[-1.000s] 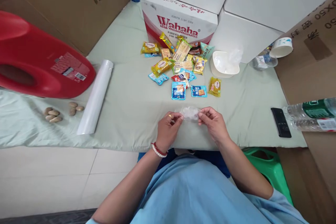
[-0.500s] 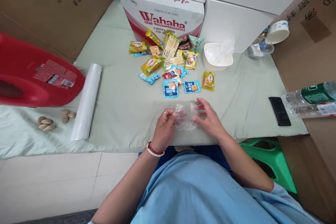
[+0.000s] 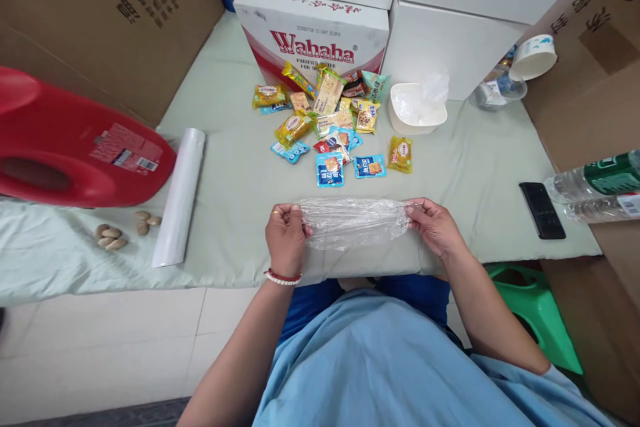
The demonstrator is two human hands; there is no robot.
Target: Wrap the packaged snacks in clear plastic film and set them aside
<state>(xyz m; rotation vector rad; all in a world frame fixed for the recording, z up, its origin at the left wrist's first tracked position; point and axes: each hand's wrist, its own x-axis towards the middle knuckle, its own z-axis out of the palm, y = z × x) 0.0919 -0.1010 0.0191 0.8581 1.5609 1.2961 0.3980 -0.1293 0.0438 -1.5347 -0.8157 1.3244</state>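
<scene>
A clear, crinkled plastic film cover is stretched sideways between my two hands, just above the near edge of the table. My left hand, with a ring and a red-and-white bracelet at the wrist, pinches its left end. The right end is pinched between the thumb and fingers of my right hand. Beyond the film lie blue snack packets and a yellow-wrapped snack. Behind them is a loose pile of wrapped snacks. Whether the film's edge is elastic I cannot tell.
A white bowl holding crumpled clear plastic stands right of the pile. At left are a white roll, a red jug and several nuts. A phone and plastic bottles lie right. Boxes line the back.
My hands have moved apart, left hand to the left and right hand to the right. The film, bunched up between them before, is now spread wide. The view has shifted slightly.
</scene>
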